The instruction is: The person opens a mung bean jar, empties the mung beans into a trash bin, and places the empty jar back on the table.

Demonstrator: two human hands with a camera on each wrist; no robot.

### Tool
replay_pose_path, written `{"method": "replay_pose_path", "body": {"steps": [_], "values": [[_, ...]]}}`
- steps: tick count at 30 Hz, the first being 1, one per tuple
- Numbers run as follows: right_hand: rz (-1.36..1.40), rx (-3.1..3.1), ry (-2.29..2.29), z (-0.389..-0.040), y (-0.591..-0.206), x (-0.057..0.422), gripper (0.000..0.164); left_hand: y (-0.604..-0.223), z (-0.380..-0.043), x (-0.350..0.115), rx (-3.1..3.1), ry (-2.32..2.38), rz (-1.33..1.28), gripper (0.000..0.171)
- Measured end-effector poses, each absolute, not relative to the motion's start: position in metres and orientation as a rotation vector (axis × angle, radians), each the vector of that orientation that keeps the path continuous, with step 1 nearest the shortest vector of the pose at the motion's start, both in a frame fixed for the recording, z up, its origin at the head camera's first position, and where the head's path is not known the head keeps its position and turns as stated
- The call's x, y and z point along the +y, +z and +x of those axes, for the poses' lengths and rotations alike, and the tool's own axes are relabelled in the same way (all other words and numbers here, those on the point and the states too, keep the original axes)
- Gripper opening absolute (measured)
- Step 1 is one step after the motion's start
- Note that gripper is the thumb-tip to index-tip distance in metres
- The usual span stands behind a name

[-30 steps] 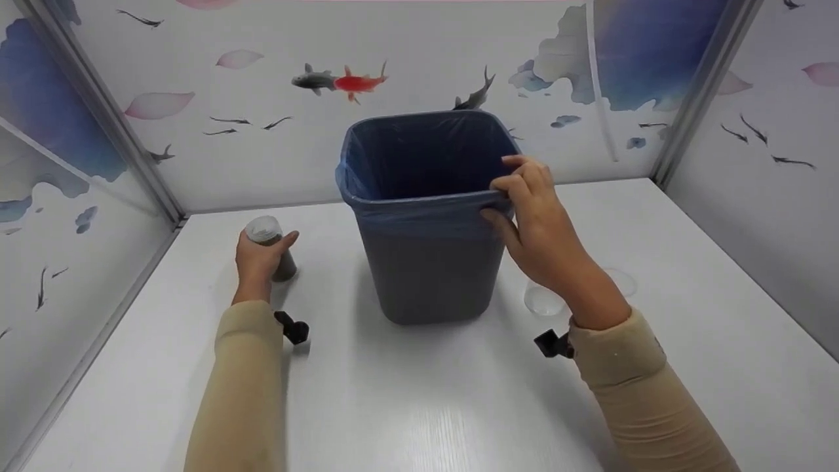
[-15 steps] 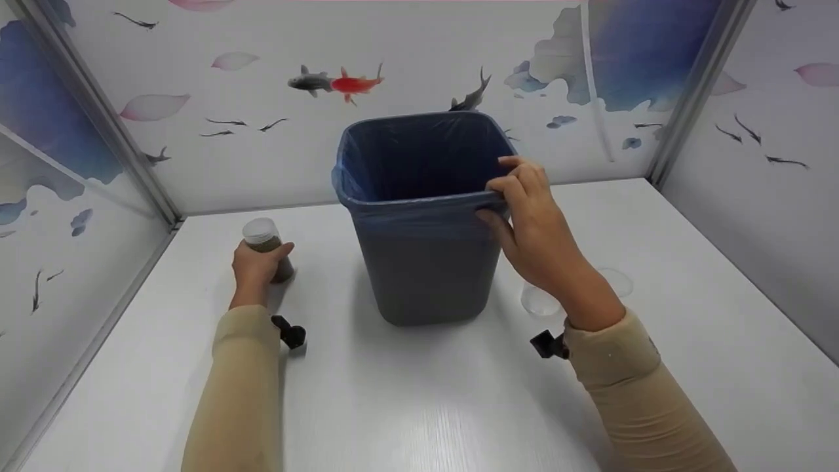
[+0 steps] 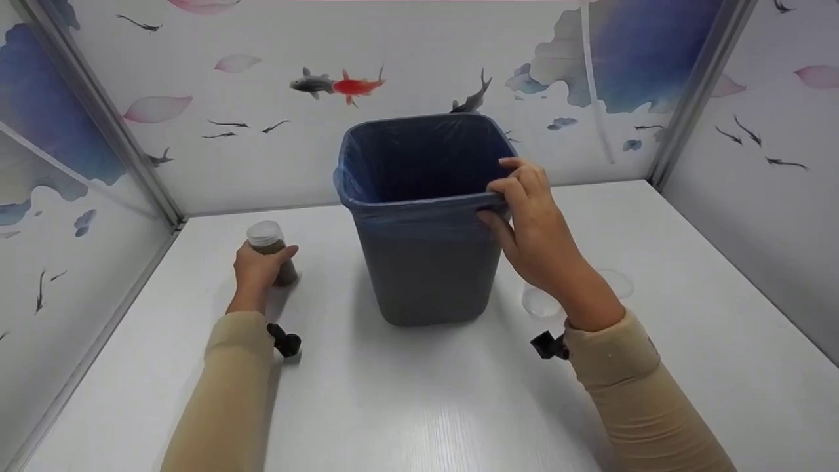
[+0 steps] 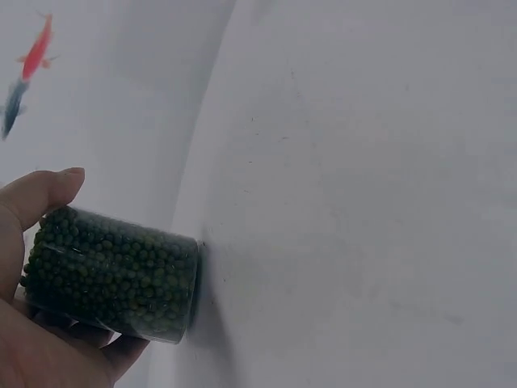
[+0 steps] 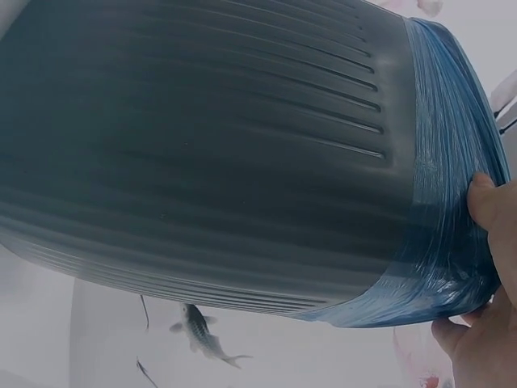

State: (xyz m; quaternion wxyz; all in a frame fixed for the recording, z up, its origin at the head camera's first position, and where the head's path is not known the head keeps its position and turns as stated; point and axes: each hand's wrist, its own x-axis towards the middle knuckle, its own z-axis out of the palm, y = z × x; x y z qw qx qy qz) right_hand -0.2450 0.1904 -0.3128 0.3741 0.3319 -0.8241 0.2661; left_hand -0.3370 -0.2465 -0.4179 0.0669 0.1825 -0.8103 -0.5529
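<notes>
On the left of the table stands a clear jar (image 3: 265, 234) with a whitish lid, upright in the head view. My left hand (image 3: 254, 274) grips it from the left side, the thumb across its far upper part. Small round green beans (image 4: 113, 271) fill what the left wrist view shows of it. At the middle stands a grey trash bin (image 3: 432, 275), lined with a blue plastic bag (image 3: 419, 219) folded over its rim. My right hand (image 3: 541, 226) holds the bin's near right corner, thumb outside on the bag and fingers over the rim.
Right of the bin, partly behind my right forearm, lie a clear round container (image 3: 541, 301) and a clear disc-like piece (image 3: 617, 283). Printed panels (image 3: 262, 157) enclose the white table (image 3: 419, 393) at the back and sides.
My left hand has slid a little lower on the jar, so more of its lid shows, and the left forearm has shifted left. The right hand and the bin stay put.
</notes>
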Motion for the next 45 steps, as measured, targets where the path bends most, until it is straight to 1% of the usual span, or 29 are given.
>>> {"method": "replay_pose_path", "body": {"steps": [7, 14, 20, 25, 32, 38, 45], "values": [[0.838, -2.113, 0.69, -0.246, -0.312, 0.192, 0.023, -0.411, -0.328, -0.239, -2.447, -1.717, 0.477, 0.092], [0.846, -2.115, 0.69, -0.244, -0.312, 0.189, 0.024, -0.407, -0.316, -0.231, -2.573, -1.648, 0.406, 0.094], [0.845, -2.123, 0.682, -0.244, -0.311, 0.188, 0.023, -0.402, -0.301, -0.219, -2.632, -1.645, 0.32, 0.092], [0.848, -2.121, 0.686, -0.245, -0.311, 0.187, 0.023, -0.398, -0.28, -0.21, -2.668, -1.697, 0.194, 0.09], [0.852, -2.117, 0.679, -0.244, -0.313, 0.189, 0.023, -0.398, -0.249, -0.191, -2.678, -1.697, 0.019, 0.076], [0.844, -2.126, 0.692, -0.243, -0.314, 0.189, 0.024, -0.394, -0.229, -0.175, -2.669, -1.637, -0.112, 0.071], [0.841, -2.131, 0.692, -0.243, -0.312, 0.19, 0.024, -0.389, -0.22, -0.171, -2.647, -1.67, -0.556, 0.053]]}}
